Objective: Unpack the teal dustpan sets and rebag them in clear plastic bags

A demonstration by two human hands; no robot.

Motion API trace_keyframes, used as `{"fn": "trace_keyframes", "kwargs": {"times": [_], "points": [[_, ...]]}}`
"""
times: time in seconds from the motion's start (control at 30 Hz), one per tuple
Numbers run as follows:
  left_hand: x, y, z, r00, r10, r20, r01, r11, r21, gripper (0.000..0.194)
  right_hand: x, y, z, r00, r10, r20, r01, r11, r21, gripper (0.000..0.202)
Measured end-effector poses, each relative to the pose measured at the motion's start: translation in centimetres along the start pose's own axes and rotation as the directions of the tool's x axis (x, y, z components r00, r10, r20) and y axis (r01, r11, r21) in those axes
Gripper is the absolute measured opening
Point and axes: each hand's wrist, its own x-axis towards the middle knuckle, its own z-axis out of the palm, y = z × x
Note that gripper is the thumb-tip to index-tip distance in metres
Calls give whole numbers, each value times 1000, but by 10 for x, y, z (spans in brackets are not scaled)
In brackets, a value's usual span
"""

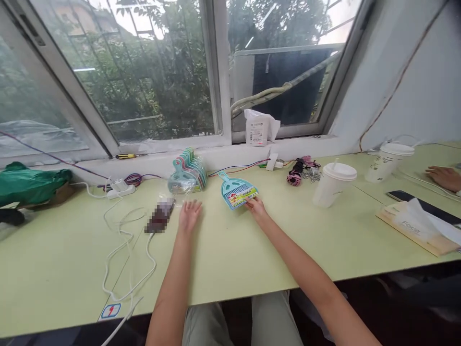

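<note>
Both forearms are stretched out from the bottom edge across the pale green surface. Flat on that surface, palm down, the left hand is laid with its fingers spread wide and nothing held; a transparent plastic wrapper is seen just beyond its fingertips. Just left of this hand a blurred phone is placed, with a white cable looped away from it toward the near edge. Further right, the right hand is set against the near corner of a small teal dustpan, its fingers narrowed on the labelled edge, though whether the pan is pinched or only touched cannot be told. The dustpan is lying flat, handle pointed toward the window. Between the two hands and farther back, a stack of dustpans in a clear bag is stood near the sill. To the right, two lidded white cups are placed, and another person's hand is rested at the far right edge
</note>
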Motion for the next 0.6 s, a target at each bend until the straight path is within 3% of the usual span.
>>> {"fn": "trace_keyframes", "kwargs": {"times": [0.1,0.23,0.33,0.4,0.5,0.57,0.6], "points": [[-6,-7,4,999,-15,40,14,1000,5,17,-2,6,1,999,5,41,-3,997,-72,27],[-10,10,-5,982,178,-65,-180,984,-16,29,-6,8,2,998,-14,68,25,987,-160,28],[-13,23,-8,927,343,-151,-353,935,-40,33,-8,8,1,998,-15,66,26,986,-163,30],[-13,23,-6,903,383,-195,-390,921,3,36,-10,8,1,997,-19,70,29,988,-150,31],[-12,10,1,957,227,-183,-220,974,60,42,-10,9,0,997,-21,70,31,989,-142,31],[-11,-3,6,999,46,-30,-43,994,99,42,-9,10,0,998,-14,56,22,989,-144,31],[-12,-10,8,998,-29,58,20,989,149,44,-9,10,1,999,-12,53,19,989,-145,32]]}}
